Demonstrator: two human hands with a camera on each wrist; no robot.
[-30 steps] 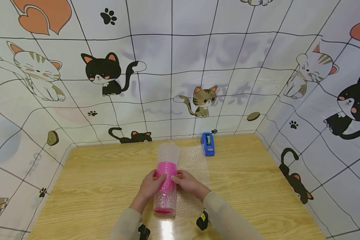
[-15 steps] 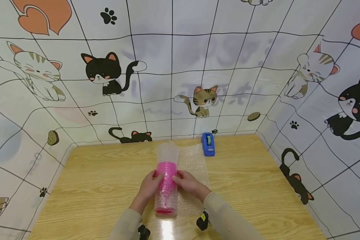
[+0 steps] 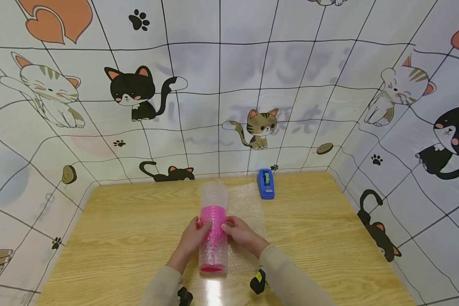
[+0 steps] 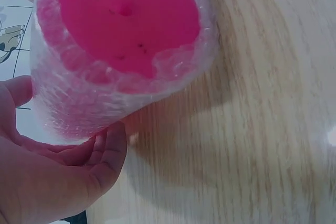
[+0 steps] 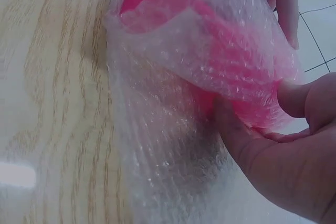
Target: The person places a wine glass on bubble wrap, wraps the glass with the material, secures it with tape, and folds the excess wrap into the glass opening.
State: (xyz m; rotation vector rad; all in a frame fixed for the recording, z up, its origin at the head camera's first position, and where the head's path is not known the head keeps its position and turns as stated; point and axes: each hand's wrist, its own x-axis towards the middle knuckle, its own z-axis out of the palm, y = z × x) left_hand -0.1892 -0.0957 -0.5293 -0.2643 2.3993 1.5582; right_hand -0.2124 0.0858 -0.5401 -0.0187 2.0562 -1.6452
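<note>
A pink cylinder (image 3: pixel 213 223) lies lengthwise on the table, rolled in clear bubble wrap (image 3: pixel 214 193) that reaches past its far end. Its round pink base (image 4: pixel 126 19) faces the near side, ringed by loose wrap edges. My left hand (image 3: pixel 192 239) holds the roll's left side, thumb on top and fingers curled low against it. My right hand (image 3: pixel 246 236) grips the right side, its thumb on the wrap and its fingers tucked beneath. In the right wrist view, a flat stretch of bubble wrap (image 5: pixel 163 145) runs out from under the roll. What the cylinder is cannot be told.
A blue tape dispenser (image 3: pixel 266 185) stands at the back of the wooden table (image 3: pixel 137 229), beside the far end of the flat wrap. Cat-printed cloth walls (image 3: pixel 199 106) enclose the back and sides. Black wrist devices (image 3: pixel 258 281) sit at both cuffs.
The wrapped cylinder has rolled or shifted slightly to the right, its near end most. Both hands have kept hold of it and moved very slightly along with it.
</note>
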